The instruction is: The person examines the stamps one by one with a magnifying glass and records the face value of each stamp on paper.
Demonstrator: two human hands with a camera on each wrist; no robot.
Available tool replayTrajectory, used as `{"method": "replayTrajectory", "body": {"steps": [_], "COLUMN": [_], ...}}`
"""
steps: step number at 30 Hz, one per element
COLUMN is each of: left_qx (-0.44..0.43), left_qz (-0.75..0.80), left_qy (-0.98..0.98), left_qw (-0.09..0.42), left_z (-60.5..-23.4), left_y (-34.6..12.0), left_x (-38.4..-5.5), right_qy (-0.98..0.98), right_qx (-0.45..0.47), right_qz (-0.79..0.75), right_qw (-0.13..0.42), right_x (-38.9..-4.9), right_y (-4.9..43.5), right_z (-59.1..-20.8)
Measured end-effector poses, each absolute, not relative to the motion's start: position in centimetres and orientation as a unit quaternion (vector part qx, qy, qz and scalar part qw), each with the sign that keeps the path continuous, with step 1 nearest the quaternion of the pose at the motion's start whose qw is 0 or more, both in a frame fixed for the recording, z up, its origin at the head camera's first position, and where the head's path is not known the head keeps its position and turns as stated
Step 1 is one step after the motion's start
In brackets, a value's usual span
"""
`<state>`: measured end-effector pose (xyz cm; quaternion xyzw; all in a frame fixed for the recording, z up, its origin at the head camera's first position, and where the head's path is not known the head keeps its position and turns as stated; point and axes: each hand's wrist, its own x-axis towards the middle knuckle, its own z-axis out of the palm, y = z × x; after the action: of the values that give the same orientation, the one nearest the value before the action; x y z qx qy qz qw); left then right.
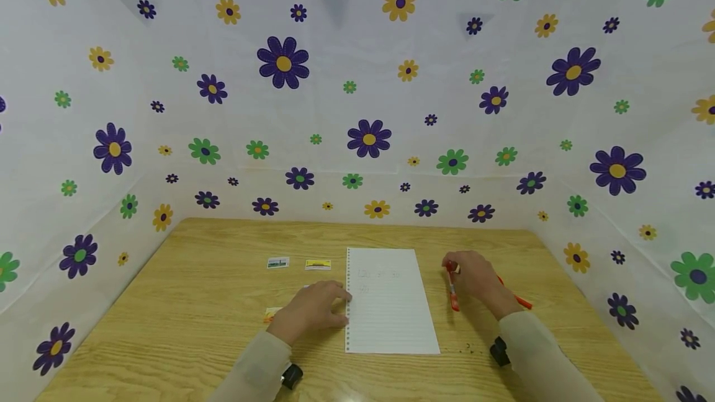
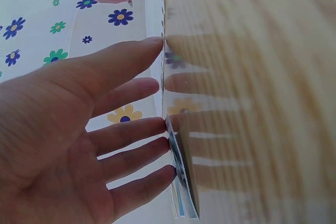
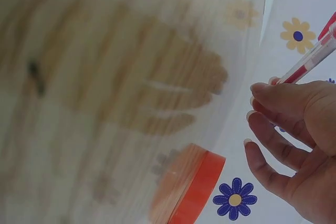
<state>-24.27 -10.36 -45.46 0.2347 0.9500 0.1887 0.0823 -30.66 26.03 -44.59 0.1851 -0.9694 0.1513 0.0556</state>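
Observation:
A lined sheet of paper [image 1: 391, 309] with punched holes along its left edge lies on the table, with faint handwriting near the top. My left hand [image 1: 315, 310] rests at that left edge, its fingers extended and spread. In the left wrist view, its lower fingertips touch or nearly touch a small picture card [image 2: 181, 171]. To the right of the paper, my right hand [image 1: 473, 275] pinches a red pen [image 1: 452, 290] with a clear barrel between thumb and forefinger. The other fingers are loosely bent in the right wrist view.
Small picture cards lie left of the paper: a greyish one [image 1: 278, 262], a yellow one [image 1: 318, 263] and one partly covered by the left hand [image 1: 272, 314]. A red-orange object [image 3: 199, 187] lies beside the right hand. Dark crumbs [image 1: 469, 351] dot the wood table [image 1: 184, 315]. Flowered cloth [image 1: 335, 104] surrounds it.

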Motion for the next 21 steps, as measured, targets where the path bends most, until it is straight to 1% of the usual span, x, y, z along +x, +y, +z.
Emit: {"method": "replayTrajectory", "body": {"steps": [21], "left_qx": [0.23], "left_qz": [0.189], "left_qy": [0.951], "left_qw": [0.086], "left_z": [-45.04], "left_y": [-10.23], "left_x": [-23.96], "right_qy": [-0.971], "right_qx": [0.2], "right_qz": [0.124], "right_qw": [0.046], "right_x": [-31.52], "right_y": [26.41], "right_z": [-45.22]}}
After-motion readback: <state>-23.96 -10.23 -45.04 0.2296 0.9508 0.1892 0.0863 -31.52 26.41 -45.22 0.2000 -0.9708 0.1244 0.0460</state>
